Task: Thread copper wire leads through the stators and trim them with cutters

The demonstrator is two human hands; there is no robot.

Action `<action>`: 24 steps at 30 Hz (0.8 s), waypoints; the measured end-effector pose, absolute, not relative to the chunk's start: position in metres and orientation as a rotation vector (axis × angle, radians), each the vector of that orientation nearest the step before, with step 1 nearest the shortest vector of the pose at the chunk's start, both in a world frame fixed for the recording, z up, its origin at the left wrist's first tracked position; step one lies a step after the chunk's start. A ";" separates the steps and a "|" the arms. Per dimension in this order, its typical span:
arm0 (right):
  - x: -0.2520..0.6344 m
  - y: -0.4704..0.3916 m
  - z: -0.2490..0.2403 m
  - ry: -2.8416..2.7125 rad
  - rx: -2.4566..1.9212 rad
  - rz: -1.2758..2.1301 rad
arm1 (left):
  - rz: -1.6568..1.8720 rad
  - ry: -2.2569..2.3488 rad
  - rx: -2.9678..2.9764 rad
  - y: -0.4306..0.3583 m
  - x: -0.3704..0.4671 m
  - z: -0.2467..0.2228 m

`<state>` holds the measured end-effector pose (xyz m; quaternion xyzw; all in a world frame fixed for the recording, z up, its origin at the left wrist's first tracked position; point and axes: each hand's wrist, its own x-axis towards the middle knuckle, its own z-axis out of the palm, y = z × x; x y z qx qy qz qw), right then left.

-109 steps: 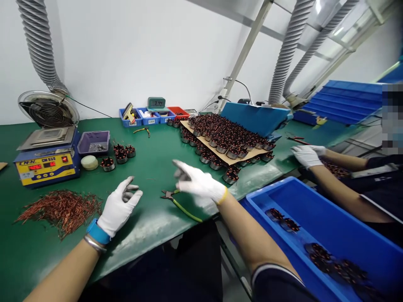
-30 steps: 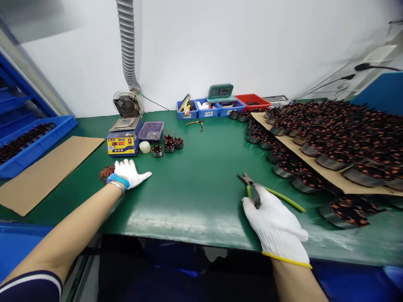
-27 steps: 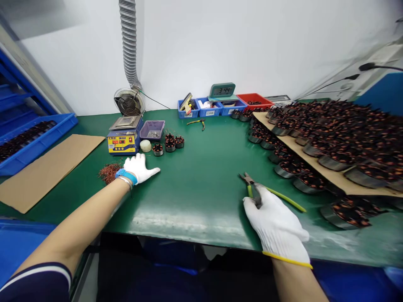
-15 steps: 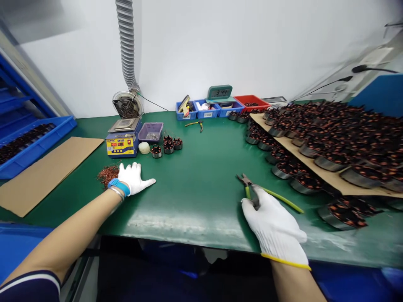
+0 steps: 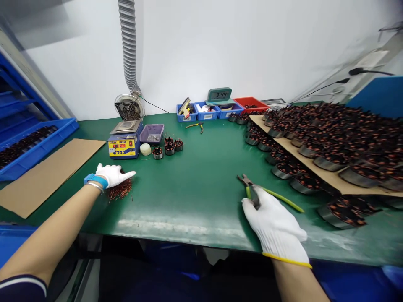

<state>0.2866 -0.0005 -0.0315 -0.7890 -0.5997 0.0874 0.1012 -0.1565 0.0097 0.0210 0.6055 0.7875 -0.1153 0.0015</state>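
Note:
My left hand (image 5: 113, 175), in a white glove, rests at the far edge of a small heap of copper wire clippings (image 5: 120, 192) on the green bench. Its thumb points right above the heap and its fingers lie flat, with nothing visible held. In my gloved right hand (image 5: 273, 220) is a pair of green-handled cutting pliers (image 5: 248, 184). Their jaws point away to the left and stand slightly apart; one handle (image 5: 285, 200) sticks out to the right. A few wound copper stators (image 5: 169, 147) stand beyond my left hand.
A blue-and-yellow solder pot (image 5: 124, 144) with a digital readout stands behind the heap, beside a purple tray (image 5: 151, 134). Many stators are stacked on a cardboard sheet (image 5: 302, 157) at right. Small blue bins (image 5: 206, 114) and another pair of pliers (image 5: 195, 126) lie at the back.
My left hand has moved left across the wire clippings, which now show below and right of it and lie farther right. My right hand and the pliers stay nearly in place.

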 end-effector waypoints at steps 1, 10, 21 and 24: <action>0.287 0.000 -0.032 -1.771 -2.337 0.258 | -0.359 2.465 1.938 0.003 -0.152 0.022; 0.288 0.002 -0.035 -1.842 -2.264 0.189 | -0.195 2.215 2.396 -0.035 -0.091 -0.029; 0.289 0.002 -0.034 -1.830 -2.288 0.226 | 0.218 2.373 2.361 0.040 -0.069 -0.010; 0.289 0.001 -0.034 -1.790 -2.279 0.229 | 0.272 2.344 2.357 0.084 -0.057 -0.005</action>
